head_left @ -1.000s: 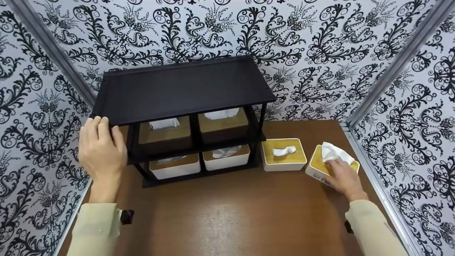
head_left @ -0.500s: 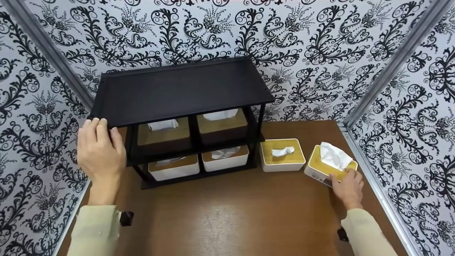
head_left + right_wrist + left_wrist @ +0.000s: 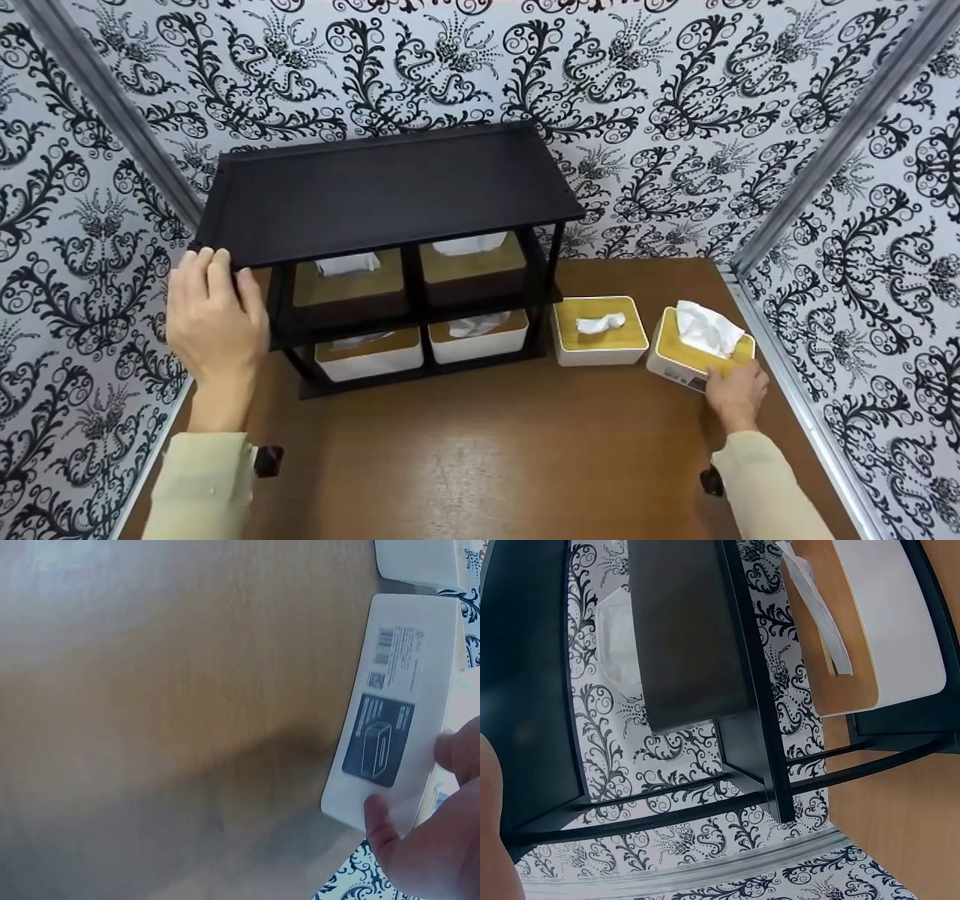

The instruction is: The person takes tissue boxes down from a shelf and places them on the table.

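One tissue box (image 3: 686,360), frame right, pinched in right grip (image 3: 737,390) | second box (image 3: 600,341) beside | black rack (image 3: 390,195), centre-left | left grip (image 3: 217,319), closure unclear

A brown table (image 3: 465,465) bears a tissue box (image 3: 675,364) at the right hand (image 3: 737,390); a second box (image 3: 604,358) just left of that grip; a black rack (image 3: 390,191), holding four more boxes (image 3: 478,344), at the left hand (image 3: 216,319).

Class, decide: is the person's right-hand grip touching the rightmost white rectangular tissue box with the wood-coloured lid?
Touching: the right wrist view shows one digit of the right-hand grip against the labelled white side of the tissue box.
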### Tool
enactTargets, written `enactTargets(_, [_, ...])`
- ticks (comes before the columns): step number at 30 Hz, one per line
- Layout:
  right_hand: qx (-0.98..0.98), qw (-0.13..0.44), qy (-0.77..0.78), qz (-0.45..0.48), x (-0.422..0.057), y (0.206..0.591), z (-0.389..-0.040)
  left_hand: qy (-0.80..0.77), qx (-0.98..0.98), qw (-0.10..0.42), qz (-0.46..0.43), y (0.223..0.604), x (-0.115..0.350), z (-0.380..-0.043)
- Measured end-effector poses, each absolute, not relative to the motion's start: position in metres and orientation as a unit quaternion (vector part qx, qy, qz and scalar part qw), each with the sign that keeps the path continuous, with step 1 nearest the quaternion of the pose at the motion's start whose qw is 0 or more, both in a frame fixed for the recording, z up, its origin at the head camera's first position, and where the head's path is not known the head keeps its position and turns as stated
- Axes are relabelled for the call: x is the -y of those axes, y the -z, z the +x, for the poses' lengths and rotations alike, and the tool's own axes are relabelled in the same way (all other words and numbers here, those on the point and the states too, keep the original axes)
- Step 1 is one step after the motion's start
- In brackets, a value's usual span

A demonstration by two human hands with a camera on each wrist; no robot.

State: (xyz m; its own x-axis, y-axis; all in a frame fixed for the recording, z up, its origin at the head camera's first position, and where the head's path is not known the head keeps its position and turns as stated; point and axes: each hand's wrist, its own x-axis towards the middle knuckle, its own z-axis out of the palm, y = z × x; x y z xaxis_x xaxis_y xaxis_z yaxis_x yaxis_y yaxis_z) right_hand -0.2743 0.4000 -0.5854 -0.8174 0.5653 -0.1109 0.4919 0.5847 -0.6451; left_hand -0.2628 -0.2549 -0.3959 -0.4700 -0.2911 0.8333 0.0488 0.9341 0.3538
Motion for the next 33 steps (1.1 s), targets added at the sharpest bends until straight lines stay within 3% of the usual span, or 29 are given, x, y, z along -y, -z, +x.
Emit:
enactTargets(10, [0.839, 0.058, -0.396, -0.368, -0.379, 0.580, -0.290, 0.162, 0.834, 0.522, 0.067, 0.397, 0.253, -0.264])
enactTargets(27, [0.887, 0.044, -0.343, -0.305, -0.367, 0.581, -0.309, 0.157, 0.841, 0.512, 0.082, 0.395, 0.254, -0.262])
enactTargets(33, [0.909, 0.084, -0.313, -0.262, -0.367, 0.585, -0.313, 0.154, 0.842, 0.510, 0.082, 0.396, 0.252, -0.262])
